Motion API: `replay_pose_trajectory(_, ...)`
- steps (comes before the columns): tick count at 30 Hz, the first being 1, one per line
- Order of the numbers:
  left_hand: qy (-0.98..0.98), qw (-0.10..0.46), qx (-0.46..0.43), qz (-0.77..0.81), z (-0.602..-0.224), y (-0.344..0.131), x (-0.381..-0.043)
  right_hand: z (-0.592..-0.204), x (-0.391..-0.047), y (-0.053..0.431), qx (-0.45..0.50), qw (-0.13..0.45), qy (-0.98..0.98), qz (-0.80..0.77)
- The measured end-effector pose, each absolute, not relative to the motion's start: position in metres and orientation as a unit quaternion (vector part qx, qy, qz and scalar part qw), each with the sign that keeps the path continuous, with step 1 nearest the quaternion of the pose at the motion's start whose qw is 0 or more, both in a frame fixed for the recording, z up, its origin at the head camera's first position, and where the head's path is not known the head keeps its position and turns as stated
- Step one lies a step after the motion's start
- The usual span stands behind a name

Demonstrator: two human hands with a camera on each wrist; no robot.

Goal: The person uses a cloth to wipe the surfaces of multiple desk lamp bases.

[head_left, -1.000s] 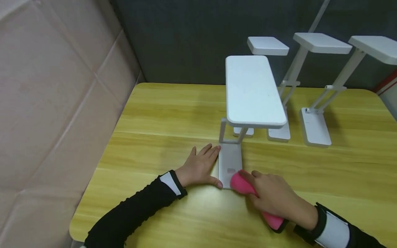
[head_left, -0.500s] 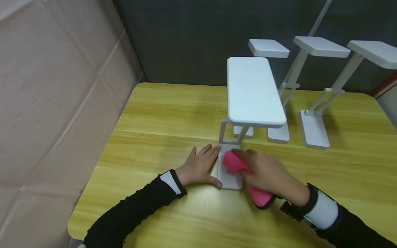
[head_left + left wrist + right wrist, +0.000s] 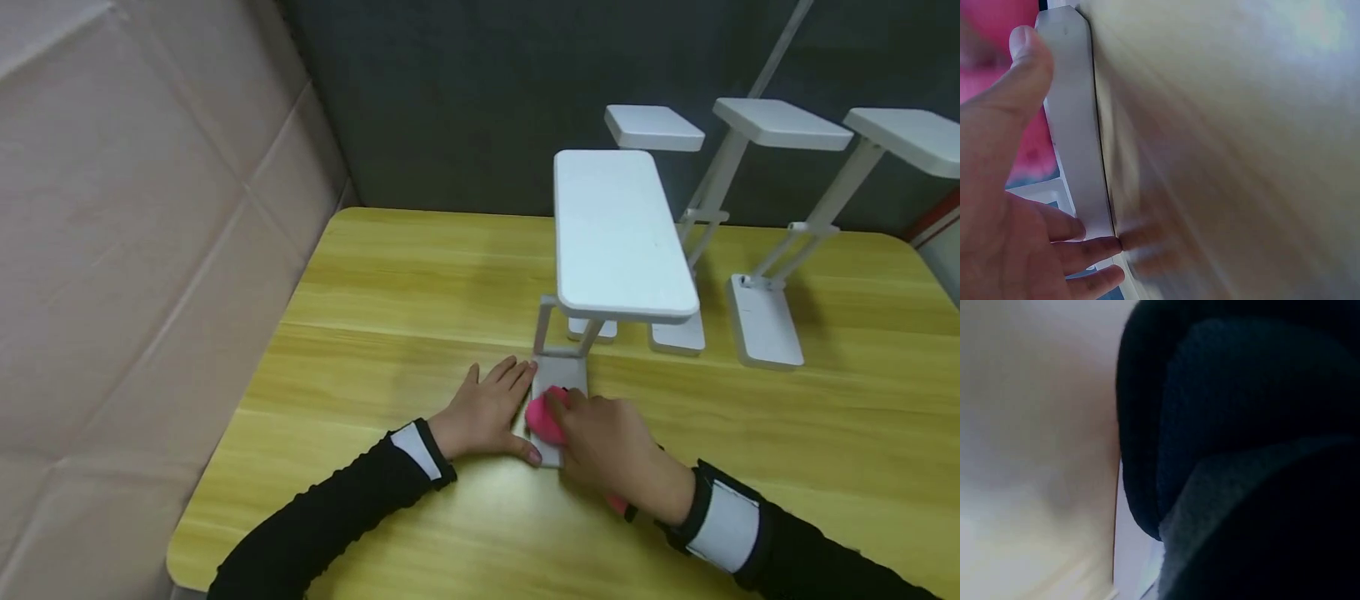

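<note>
A white folding desk lamp (image 3: 626, 237) stands at the middle of the table, its flat rectangular head over the hinged arm. My left hand (image 3: 483, 417) lies beside its base (image 3: 561, 372), fingers spread and straight, with fingertips and thumb touching the left edge. In the left wrist view, the thumb and fingers rest along the side of the base (image 3: 1072, 106). My right hand (image 3: 611, 446) grips a pink cloth with dark edging (image 3: 544, 419) and presses it on top of the base. Dark fabric (image 3: 1241, 394) fills most of the right wrist view, hiding the fingers.
Three more white lamps stand behind and to the right; the rightmost lamp base (image 3: 767, 323) is fully visible. The wooden table (image 3: 420, 283) meets a dark panel (image 3: 450, 100) at the back. A pale padded wall (image 3: 135, 250) runs along the left.
My right hand slides the pink cloth up the lamp base from its near right corner, then left and slightly back toward me. My left hand stays in place against the base.
</note>
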State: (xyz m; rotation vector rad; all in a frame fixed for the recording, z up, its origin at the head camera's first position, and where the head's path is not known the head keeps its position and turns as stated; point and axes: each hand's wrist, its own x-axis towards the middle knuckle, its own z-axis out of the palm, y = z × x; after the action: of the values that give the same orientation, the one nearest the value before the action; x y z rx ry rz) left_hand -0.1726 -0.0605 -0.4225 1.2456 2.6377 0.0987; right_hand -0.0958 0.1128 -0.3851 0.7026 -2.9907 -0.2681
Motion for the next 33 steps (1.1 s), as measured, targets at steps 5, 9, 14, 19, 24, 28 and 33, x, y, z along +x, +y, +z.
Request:
replay_pose_trajectory(5, 0.897, 0.106, 0.429, 0.019, -0.422, -0.06, -0.173, -0.386, -0.067, 0.117, 0.242, 0.014, -0.97, 0.0)
replay_pose_trajectory(9, 0.896, 0.113, 0.428, 0.03, -0.421, -0.059, -0.173, -0.384, -0.051, 0.127, 0.255, 0.008, -0.965, 0.055)
replay_pose_trajectory(14, 0.897, 0.119, 0.424, 0.042, -0.42, -0.06, -0.173, -0.373, -0.057, 0.144, 0.245, -0.003, -0.962, 0.117)
replay_pose_trajectory(19, 0.897, 0.119, 0.423, 0.044, -0.42, -0.06, -0.172, -0.373, -0.093, 0.155, 0.231, 0.096, -0.963, 0.105)
replay_pose_trajectory(24, 0.896, 0.118, 0.426, 0.033, -0.423, -0.059, -0.17, -0.391, -0.12, 0.158, 0.243, 0.153, -0.954, 0.084)
replay_pose_trajectory(28, 0.898, 0.117, 0.424, 0.028, -0.42, -0.059, -0.17, -0.403, -0.123, 0.158, 0.244, 0.153, -0.954, 0.089)
replay_pose_trajectory(33, 0.898, 0.108, 0.426, 0.02, -0.42, -0.059, -0.171, -0.4, -0.103, 0.158, 0.224, 0.087, -0.966, 0.1)
